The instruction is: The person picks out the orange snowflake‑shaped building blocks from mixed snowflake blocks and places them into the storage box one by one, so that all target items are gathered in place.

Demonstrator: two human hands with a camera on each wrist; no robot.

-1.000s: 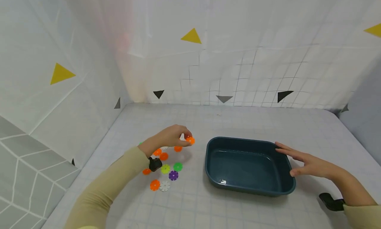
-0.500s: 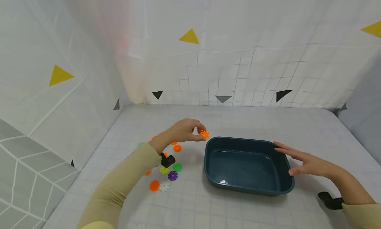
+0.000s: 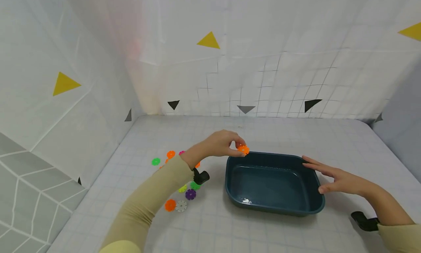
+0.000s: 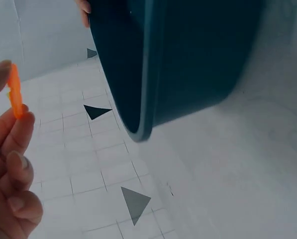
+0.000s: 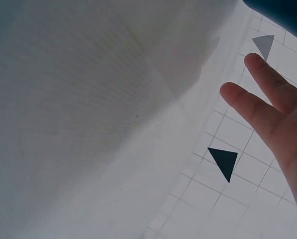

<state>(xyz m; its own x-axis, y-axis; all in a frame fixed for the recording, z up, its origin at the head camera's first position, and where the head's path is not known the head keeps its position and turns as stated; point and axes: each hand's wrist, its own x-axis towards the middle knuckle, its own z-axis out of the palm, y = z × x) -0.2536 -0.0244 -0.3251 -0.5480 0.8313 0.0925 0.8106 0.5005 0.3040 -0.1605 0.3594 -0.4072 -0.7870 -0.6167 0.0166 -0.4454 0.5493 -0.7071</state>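
Note:
An orange notched disc point(image 3: 243, 149) is pinched between the thumb and fingers of my left hand point(image 3: 223, 143). In the head view it overlaps the far left rim of a dark teal tub point(image 3: 273, 209). Seen edge-on in the left wrist view, the orange disc point(image 4: 16, 92) sits between thumb and fingertips, to the left of the tub point(image 4: 198, 59). My right hand point(image 3: 342, 180) rests its fingers at the tub's right rim, spread and fairly straight. The right wrist view shows two extended fingers of the right hand point(image 5: 282, 114). The tub's visible inside holds nothing.
Several more notched discs lie left of the tub, among them a purple one point(image 3: 190, 194), a white one point(image 3: 181, 206) and a green one point(image 3: 156, 161). My left forearm point(image 3: 148, 198) hides part of that group. White sheeting point(image 3: 263, 63) rises behind the table.
My left hand has carried the orange disc rightward, from above the loose discs to the tub's far left rim. The right hand has stayed at the tub's right side.

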